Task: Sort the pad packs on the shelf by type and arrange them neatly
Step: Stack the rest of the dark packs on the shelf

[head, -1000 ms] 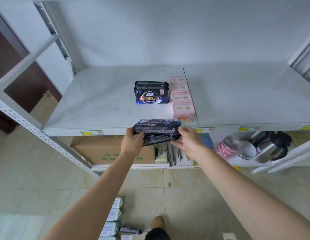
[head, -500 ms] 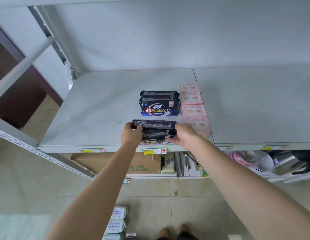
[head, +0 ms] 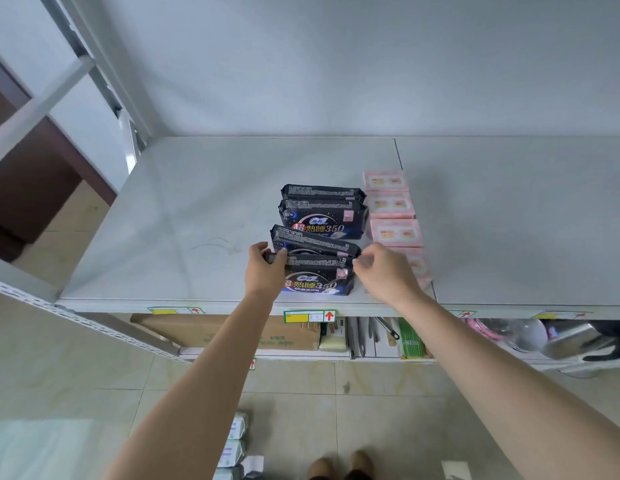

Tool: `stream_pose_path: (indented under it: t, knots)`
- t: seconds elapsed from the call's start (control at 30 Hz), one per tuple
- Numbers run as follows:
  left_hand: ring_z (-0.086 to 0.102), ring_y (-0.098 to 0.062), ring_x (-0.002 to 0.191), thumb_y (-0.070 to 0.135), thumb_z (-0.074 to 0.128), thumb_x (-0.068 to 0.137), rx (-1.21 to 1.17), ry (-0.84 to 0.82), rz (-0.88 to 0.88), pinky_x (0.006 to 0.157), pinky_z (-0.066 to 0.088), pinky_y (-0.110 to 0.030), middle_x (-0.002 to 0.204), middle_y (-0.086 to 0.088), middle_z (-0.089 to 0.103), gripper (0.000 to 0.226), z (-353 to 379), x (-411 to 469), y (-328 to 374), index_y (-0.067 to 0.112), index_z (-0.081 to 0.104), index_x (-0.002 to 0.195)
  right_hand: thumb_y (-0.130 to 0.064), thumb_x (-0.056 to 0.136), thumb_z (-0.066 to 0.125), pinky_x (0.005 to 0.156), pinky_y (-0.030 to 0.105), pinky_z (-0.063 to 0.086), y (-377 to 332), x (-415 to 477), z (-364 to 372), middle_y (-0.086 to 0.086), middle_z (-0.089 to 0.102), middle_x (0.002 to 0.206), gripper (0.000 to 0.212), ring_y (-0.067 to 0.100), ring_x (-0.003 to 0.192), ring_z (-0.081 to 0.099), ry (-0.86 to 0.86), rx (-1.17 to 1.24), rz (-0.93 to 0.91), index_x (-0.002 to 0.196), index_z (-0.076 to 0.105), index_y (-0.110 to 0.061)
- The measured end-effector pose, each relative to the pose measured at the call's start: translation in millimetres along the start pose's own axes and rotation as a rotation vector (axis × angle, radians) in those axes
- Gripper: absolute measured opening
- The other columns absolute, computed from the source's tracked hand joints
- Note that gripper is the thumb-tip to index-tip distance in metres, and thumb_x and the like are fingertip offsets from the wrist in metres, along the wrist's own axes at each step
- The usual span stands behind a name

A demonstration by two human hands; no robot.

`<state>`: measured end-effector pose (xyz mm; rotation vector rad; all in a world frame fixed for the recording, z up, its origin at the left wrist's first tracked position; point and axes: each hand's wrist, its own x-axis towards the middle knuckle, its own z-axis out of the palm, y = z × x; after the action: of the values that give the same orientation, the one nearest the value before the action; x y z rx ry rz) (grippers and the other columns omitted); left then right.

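Observation:
Two dark blue pad packs [head: 317, 268] stand upright near the front edge of the grey shelf [head: 184, 237]. My left hand [head: 265, 268] grips their left end, thumb on top. My right hand [head: 383, 271] pinches the right end with curled fingers. Behind them stand two more dark blue packs [head: 322, 213] of the same kind. A row of several pink packs [head: 393, 216] runs front to back just to the right, the nearest one partly hidden by my right hand.
The shelf's left and right halves lie bare. Below it sit a cardboard box [head: 232, 332], utensils and metal kettles [head: 571, 337]. Several pale packs [head: 234, 445] lie on the tiled floor by my feet. A metal upright [head: 94, 50] stands at the left.
Both hands lifted the two dark packs from below the shelf edge onto the shelf and stood them in front of the earlier dark pair.

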<state>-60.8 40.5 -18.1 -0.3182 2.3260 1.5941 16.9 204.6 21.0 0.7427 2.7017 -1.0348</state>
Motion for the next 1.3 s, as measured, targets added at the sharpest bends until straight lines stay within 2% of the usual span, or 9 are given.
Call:
stream_pose_path:
  t: [0.1,0.2,0.33,0.47,0.67,0.83,1.03,1.17,1.3]
  knots:
    - [0.049,-0.018,0.102,0.026,0.052,0.093,-0.067,-0.025,0.029,0.086,0.044,-0.03,0.139,-0.005,0.043,0.051,-3.2,2.0,1.1,0.017,0.032,0.139,-0.029,0.094,0.045,0.086,0.032,0.041,3.9,6.8,-6.2,0.005,0.056,0.123,0.038,0.023,0.113,0.048,0.196,-0.283,-0.271,0.129,0.049,-0.015]
    - [0.053,-0.023,0.107,0.03,0.051,0.093,-0.03,-0.066,0.159,0.095,0.049,-0.044,0.135,-0.003,0.045,0.052,-4.7,3.8,1.4,0.032,0.031,0.141,-0.036,0.097,0.037,0.112,0.037,0.021,6.7,14.0,-5.8,0.0,0.031,0.15,0.05,0.021,0.139,0.022,0.061,-0.487,-0.524,0.144,0.031,-0.021]
    - [0.053,-0.029,0.121,0.033,0.05,0.091,0.08,-0.137,0.203,0.097,0.048,-0.049,0.137,-0.009,0.049,0.042,-2.3,16.0,-12.4,0.03,0.047,0.133,-0.047,0.097,0.025,0.115,0.037,0.001,14.3,19.2,6.3,-0.006,0.008,0.157,0.056,0.019,0.145,-0.003,-0.094,-0.688,-0.521,0.148,0.017,-0.023]
    - [0.064,-0.029,0.092,0.022,0.048,0.095,0.044,-0.106,0.169,0.084,0.055,-0.047,0.111,-0.009,0.063,0.027,-2.9,11.7,-3.6,0.027,0.053,0.122,-0.05,0.094,0.035,0.114,0.04,0.004,13.0,26.2,4.6,-0.003,0.016,0.156,0.057,0.021,0.145,0.005,-0.053,-0.698,-0.515,0.145,0.026,-0.026]
    - [0.057,-0.021,0.081,0.024,0.052,0.093,0.058,-0.051,0.238,0.08,0.053,-0.042,0.112,-0.005,0.05,0.014,6.6,8.9,-1.6,0.022,0.044,0.104,-0.032,0.086,0.061,0.108,0.036,0.025,14.3,38.1,1.6,0.007,0.049,0.138,0.053,0.026,0.128,0.039,0.027,-0.539,-0.516,0.135,0.047,-0.018]
    - [0.047,-0.02,0.089,0.025,0.052,0.093,0.147,-0.013,0.296,0.08,0.042,-0.029,0.117,-0.01,0.043,0.023,16.2,15.3,-3.5,0.012,0.039,0.106,-0.028,0.086,0.061,0.108,0.036,0.026,14.5,42.0,1.7,0.005,0.043,0.141,0.057,0.025,0.13,0.037,0.029,-0.539,-0.522,0.138,0.041,-0.019]
    - [0.045,-0.014,0.113,0.029,0.08,0.069,0.393,-0.261,0.469,0.094,0.038,-0.01,0.134,0.001,0.029,0.084,-0.3,18.6,-8.3,0.013,0.032,0.137,-0.028,0.083,0.064,0.109,0.036,0.026,12.8,45.2,5.4,0.004,0.037,0.145,0.065,0.024,0.132,0.033,0.016,-0.594,-0.545,0.141,0.036,-0.021]
    - [0.039,-0.025,0.13,0.023,0.077,0.074,0.708,-0.266,0.524,0.105,0.038,-0.035,0.15,-0.006,0.018,0.086,-10.1,24.4,-10.0,0.019,0.026,0.144,-0.024,0.082,0.066,0.107,0.038,0.03,14.6,48.5,5.9,0.005,0.04,0.143,0.065,0.025,0.131,0.035,0.04,-0.596,-0.551,0.14,0.037,-0.019]
    - [0.045,-0.031,0.125,0.022,0.072,0.079,0.731,-0.212,0.543,0.097,0.043,-0.04,0.15,-0.008,0.021,0.078,-5.6,27.6,-6.3,0.016,0.028,0.143,-0.018,0.082,0.065,0.102,0.038,0.037,10.4,54.4,6.0,0.007,0.04,0.143,0.063,0.025,0.132,0.034,0.043,-0.529,-0.537,0.139,0.039,-0.016]
